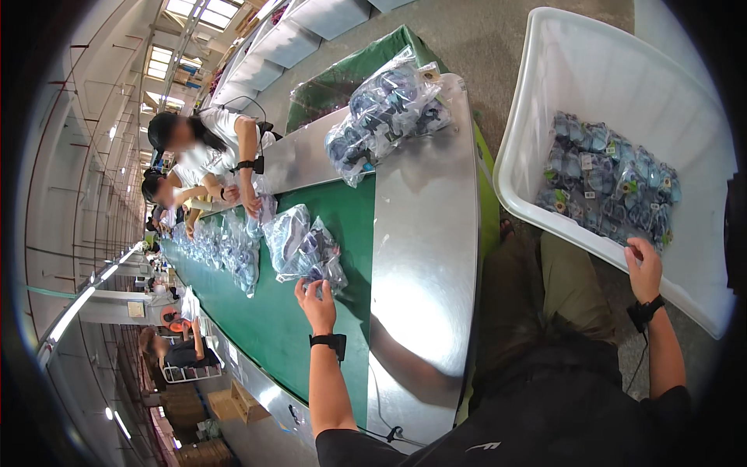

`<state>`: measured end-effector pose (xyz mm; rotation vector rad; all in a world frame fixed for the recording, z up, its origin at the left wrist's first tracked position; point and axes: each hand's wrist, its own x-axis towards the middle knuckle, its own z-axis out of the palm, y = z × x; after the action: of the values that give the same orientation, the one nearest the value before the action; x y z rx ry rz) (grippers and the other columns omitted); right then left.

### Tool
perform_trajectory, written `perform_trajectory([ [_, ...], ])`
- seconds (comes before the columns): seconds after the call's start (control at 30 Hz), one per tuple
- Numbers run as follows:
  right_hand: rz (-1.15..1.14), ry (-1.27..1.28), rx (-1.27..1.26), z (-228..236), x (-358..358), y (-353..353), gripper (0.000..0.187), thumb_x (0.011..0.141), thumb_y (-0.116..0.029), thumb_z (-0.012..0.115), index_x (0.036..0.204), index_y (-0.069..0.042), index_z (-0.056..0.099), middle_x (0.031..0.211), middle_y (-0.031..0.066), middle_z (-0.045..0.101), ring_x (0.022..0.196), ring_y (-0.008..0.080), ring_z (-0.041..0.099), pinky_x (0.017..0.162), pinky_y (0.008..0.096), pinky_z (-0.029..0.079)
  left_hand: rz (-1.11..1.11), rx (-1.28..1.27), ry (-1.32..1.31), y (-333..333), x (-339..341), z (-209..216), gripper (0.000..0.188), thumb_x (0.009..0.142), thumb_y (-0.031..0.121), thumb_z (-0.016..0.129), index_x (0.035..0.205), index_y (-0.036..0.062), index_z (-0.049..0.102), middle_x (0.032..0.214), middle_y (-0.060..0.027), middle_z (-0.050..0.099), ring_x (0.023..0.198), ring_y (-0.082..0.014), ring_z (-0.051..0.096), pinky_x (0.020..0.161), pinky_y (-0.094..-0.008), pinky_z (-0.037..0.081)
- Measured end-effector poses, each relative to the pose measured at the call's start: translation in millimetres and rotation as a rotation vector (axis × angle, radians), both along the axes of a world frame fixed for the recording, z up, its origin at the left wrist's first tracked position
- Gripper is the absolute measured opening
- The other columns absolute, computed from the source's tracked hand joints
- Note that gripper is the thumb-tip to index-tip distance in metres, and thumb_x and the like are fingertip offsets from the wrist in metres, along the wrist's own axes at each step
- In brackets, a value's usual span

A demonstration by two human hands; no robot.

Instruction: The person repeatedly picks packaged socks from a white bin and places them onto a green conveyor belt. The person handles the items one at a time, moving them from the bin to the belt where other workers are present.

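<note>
My left hand (316, 307) reaches over the green conveyor belt, fingers bent and slightly apart, at the near edge of a clear plastic bag (320, 257) of bluish-grey, soft-looking items. Whether the fingertips touch the bag I cannot tell; nothing shows gripped in them. Beside it on the belt lies another clear bag (286, 233) of similar items. My right hand (644, 269) is at the near rim of a large white plastic bin (520, 183), fingers loosely bent, with nothing visible in them. Rows of bagged bluish items (611, 175) with tags lie on the bin's bottom.
More filled clear bags (385, 113) are piled on the metal end plate (424, 257). Further along the green belt (272, 327) lie several bags (226, 247), where people in white (222, 148) work. A seated person (187, 354) is across the belt. Grey bins (327, 17) stand behind.
</note>
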<state>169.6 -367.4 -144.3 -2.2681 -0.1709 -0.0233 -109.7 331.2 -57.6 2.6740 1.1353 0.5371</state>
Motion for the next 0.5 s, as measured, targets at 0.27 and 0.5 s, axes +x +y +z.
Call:
perform_trajectory([
  [0.27,0.001,-0.006,0.008,1.8,-0.1,2.0,0.019,0.096,-0.009,0.070,0.113,-0.001,0.070,0.102,0.0101,0.070,0.089,0.0211,0.071,0.083,0.0326,0.055,-0.010,0.015,-0.053,-5.2,-11.1,13.1,0.031,0.100,0.029,0.070,0.117,0.0029,0.070,0.133,-0.0211,0.055,0.123,-0.0369,0.055,0.106,-0.0478,0.046],
  [0.5,0.000,-0.014,-0.003,4.6,-0.5,3.0,0.019,0.096,-0.010,0.070,0.113,-0.001,0.070,0.099,0.0098,0.069,0.087,0.0210,0.070,0.082,0.0326,0.055,0.721,-0.832,-0.678,-12.6,6.2,-4.0,0.050,0.100,0.036,0.068,0.139,0.0085,0.053,0.122,-0.0129,0.059,0.107,-0.0258,0.057,0.089,-0.0439,0.050],
])
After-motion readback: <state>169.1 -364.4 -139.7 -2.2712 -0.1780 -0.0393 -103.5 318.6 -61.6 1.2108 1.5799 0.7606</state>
